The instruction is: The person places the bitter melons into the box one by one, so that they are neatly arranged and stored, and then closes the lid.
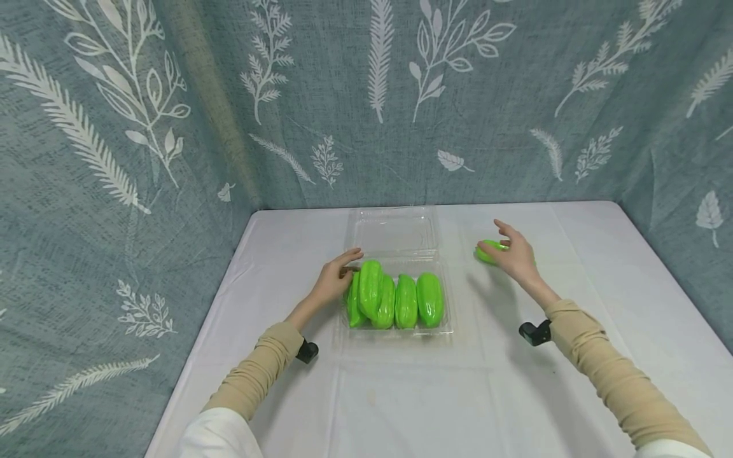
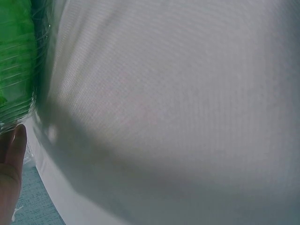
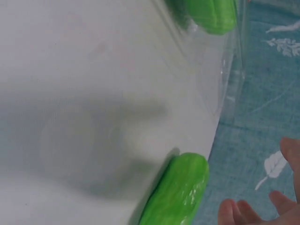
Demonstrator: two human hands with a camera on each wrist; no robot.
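A clear plastic clamshell box [image 1: 450, 317] holds several glossy, bright green cucumber-shaped pieces [image 1: 406, 302]. One piece [image 1: 370, 289] lies on top of the others at the left. My left hand [image 1: 331, 281] is at the box's left side, its fingers reaching over the rim; the left wrist view has a fingertip [image 2: 19, 136] right at the ribbed wall. Over to the right, my right hand [image 1: 518, 257] hovers by a single green piece [image 1: 485, 252] on the table, fingers spread and loosely bent. The right wrist view shows this piece [image 3: 180, 192] beside the fingers, with none wrapped round it.
The box's lid [image 1: 392, 230] is folded back flat towards the far edge. A white cloth [image 1: 412, 394] covers the table. Blue-grey leaf-patterned curtains [image 1: 343, 95] hang behind and at both sides. Black wrist cameras [image 1: 535, 333] stick out below both wrists.
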